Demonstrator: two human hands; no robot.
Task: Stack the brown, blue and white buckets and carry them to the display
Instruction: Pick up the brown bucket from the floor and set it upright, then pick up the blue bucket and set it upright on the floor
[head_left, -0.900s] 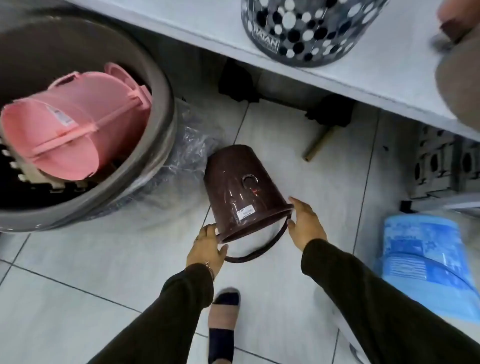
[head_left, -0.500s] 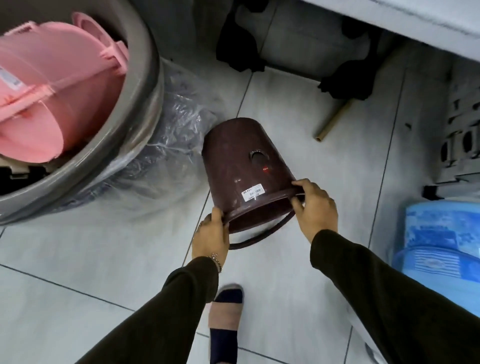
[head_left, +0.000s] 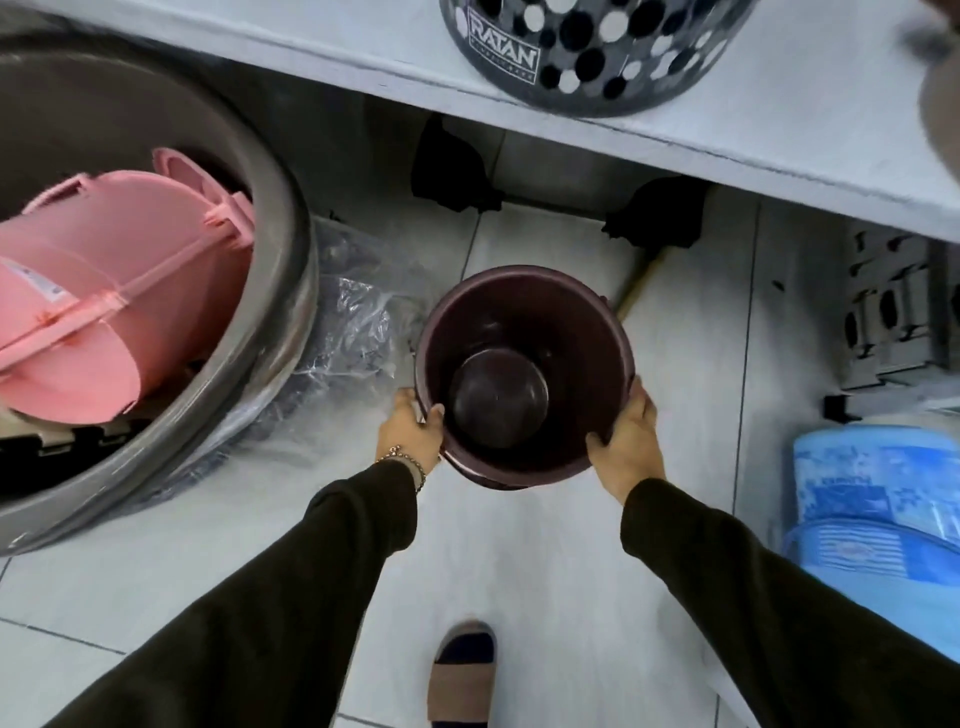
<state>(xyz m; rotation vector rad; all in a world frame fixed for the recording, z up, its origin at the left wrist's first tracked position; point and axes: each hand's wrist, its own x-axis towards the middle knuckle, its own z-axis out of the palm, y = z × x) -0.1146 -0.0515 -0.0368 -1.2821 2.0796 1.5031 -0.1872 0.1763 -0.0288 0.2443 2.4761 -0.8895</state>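
The brown bucket (head_left: 524, 374) is held mouth-up over the tiled floor (head_left: 675, 415), between the grey tub (head_left: 291, 291) and the blue buckets (head_left: 878, 499). Its long axis runs roughly vertical, tipped slightly so the open end faces the camera and the base points down at the floor. It is empty; the base shows plainly.

The left hand (head_left: 410, 436) is closed on the near-left rim, thumb hooked inside and fingers outside. The right hand (head_left: 628, 441) grips the near-right rim in like manner. Both holds sit on the near half of the rim only.

Risks noted, by judgement:
- With both grips on the near side, the far rim is unsupported; the bucket could pitch away if either hand loosens.
- The crumpled plastic wrap (head_left: 353, 322) lies just beside the bucket's left side and could catch the rim or the handle (the handle is not visible here, presumably hanging below).
- The shelf edge (head_left: 571, 130) overhangs the work area; a straight lift risks striking it, or the spotted basket (head_left: 587, 57) standing on it.
- The person's sandalled foot (head_left: 462, 675) is directly below the near side, in the drop line.

No white bucket can be identified. Stacking is judged not yet begun.
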